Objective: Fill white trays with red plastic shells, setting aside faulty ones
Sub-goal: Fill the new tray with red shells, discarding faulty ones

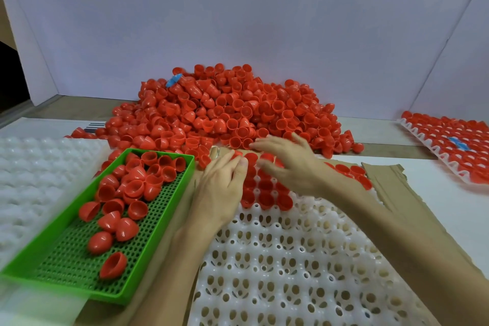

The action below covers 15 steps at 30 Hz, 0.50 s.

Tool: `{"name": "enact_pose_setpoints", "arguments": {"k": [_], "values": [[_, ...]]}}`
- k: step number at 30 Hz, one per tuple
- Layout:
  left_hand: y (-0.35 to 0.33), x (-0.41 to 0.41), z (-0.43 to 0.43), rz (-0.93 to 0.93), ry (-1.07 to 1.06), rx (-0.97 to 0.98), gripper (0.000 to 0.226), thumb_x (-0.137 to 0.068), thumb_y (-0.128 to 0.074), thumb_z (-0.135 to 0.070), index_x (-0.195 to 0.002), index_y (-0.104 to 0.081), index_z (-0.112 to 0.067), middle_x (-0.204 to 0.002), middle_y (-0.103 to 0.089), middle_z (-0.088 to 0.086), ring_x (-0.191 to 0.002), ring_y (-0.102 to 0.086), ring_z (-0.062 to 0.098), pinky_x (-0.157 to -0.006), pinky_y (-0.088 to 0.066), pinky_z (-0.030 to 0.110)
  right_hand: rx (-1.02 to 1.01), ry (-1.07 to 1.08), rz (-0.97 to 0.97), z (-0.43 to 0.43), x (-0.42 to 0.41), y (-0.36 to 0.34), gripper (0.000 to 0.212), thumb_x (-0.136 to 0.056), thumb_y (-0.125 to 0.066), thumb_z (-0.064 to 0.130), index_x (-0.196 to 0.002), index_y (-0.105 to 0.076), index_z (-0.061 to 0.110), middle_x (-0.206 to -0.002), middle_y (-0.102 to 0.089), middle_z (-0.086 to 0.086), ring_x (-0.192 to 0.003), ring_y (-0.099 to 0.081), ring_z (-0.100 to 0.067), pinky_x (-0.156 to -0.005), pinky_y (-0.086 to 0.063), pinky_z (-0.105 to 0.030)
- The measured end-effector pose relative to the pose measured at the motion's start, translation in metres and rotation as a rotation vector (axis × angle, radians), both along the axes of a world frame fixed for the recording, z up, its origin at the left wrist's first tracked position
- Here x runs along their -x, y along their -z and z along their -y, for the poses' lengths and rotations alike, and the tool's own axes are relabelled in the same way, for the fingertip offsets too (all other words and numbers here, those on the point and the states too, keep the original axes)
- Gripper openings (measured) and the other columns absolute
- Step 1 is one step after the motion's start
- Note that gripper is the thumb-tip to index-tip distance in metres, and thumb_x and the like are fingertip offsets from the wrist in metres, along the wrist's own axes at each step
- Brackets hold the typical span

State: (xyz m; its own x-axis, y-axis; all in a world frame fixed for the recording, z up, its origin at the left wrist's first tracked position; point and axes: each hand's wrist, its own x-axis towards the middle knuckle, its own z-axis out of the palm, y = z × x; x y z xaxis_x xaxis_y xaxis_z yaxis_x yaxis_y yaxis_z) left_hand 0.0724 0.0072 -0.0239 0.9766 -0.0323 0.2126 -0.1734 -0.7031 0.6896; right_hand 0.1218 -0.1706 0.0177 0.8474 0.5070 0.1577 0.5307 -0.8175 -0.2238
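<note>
A big pile of red plastic shells [232,111] lies at the back of the table. In front of me a white tray [291,259] with round pockets rests on cardboard; only its far rows hold red shells [266,200]. My left hand [222,185] lies flat at the tray's far left corner, fingers straight, with its tips on shells at the top row. My right hand [285,161] hovers over the far rows at the foot of the pile, fingers spread, gripping nothing that I can see. A green perforated basket [148,233] to the left holds several loose shells [132,188].
A stack of empty white trays [34,180] sits at the far left. A full tray of shells [449,140] lies at the right edge, with a blue scrap on it. Brown cardboard [391,193] sticks out under the working tray. White panels wall in the back and sides.
</note>
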Motion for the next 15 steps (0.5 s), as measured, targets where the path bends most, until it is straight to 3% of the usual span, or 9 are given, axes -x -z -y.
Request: {"name": "enact_pose_setpoints", "arguments": {"k": [2,4,6,8,11,15], "values": [[-0.002,-0.001,-0.001,0.074,-0.056,0.137,0.05,-0.108,-0.025,-0.042,-0.145,-0.052,-0.022,-0.154,-0.046,-0.006,-0.145,-0.035,0.01,-0.123,-0.024,0.042,-0.18,0.056,0.085,0.01,-0.013,-0.009,0.034,-0.102,-0.051,0.035,-0.133,-0.061,0.027,-0.14,-0.058,0.007,-0.131,-0.05,-0.011,-0.118,-0.031,-0.051],[-0.006,-0.001,-0.002,0.134,-0.143,0.277,0.044,-0.11,-0.03,-0.033,-0.14,-0.057,-0.017,-0.144,-0.055,-0.003,-0.134,-0.046,0.009,-0.115,-0.035,0.033,-0.319,0.157,0.133,0.025,-0.032,-0.015,0.026,-0.098,-0.058,0.025,-0.122,-0.068,0.024,-0.129,-0.065,0.004,-0.117,-0.059,-0.011,-0.105,-0.047,-0.041],[-0.009,0.0,-0.003,0.151,-0.205,0.436,0.04,-0.11,-0.032,-0.03,-0.138,-0.059,-0.02,-0.137,-0.058,-0.009,-0.125,-0.05,0.002,-0.104,-0.037,0.02,-0.282,0.294,0.112,0.039,-0.055,-0.016,0.03,-0.095,-0.063,0.023,-0.124,-0.066,0.022,-0.134,-0.062,0.0,-0.119,-0.059,-0.017,-0.103,-0.049,-0.042],[-0.012,0.002,-0.003,0.154,-0.225,0.595,0.038,-0.11,-0.033,-0.029,-0.134,-0.061,-0.024,-0.128,-0.06,-0.019,-0.118,-0.052,-0.008,-0.1,-0.038,0.015,-0.108,0.398,0.009,0.05,-0.077,-0.011,0.047,-0.092,-0.068,0.028,-0.136,-0.057,0.02,-0.144,-0.052,-0.006,-0.126,-0.054,-0.024,-0.105,-0.046,-0.043],[-0.015,0.004,-0.004,0.149,-0.248,0.745,0.035,-0.11,-0.033,-0.027,-0.124,-0.065,-0.029,-0.12,-0.062,-0.025,-0.12,-0.055,-0.003,-0.107,-0.043,0.027,0.098,0.4,-0.113,0.059,-0.098,0.002,0.062,-0.088,-0.073,0.035,-0.144,-0.05,0.02,-0.15,-0.04,-0.011,-0.129,-0.047,-0.028,-0.104,-0.047,-0.043],[-0.016,0.003,-0.004,0.13,-0.253,0.808,0.035,-0.11,-0.033,-0.027,-0.114,-0.067,-0.033,-0.118,-0.065,-0.021,-0.119,-0.058,0.001,-0.108,-0.045,0.036,0.07,0.362,0.011,0.057,-0.111,0.016,0.05,-0.085,-0.076,0.03,-0.131,-0.061,0.02,-0.13,-0.047,-0.009,-0.112,-0.052,-0.026,-0.09,-0.051,-0.04]]}}
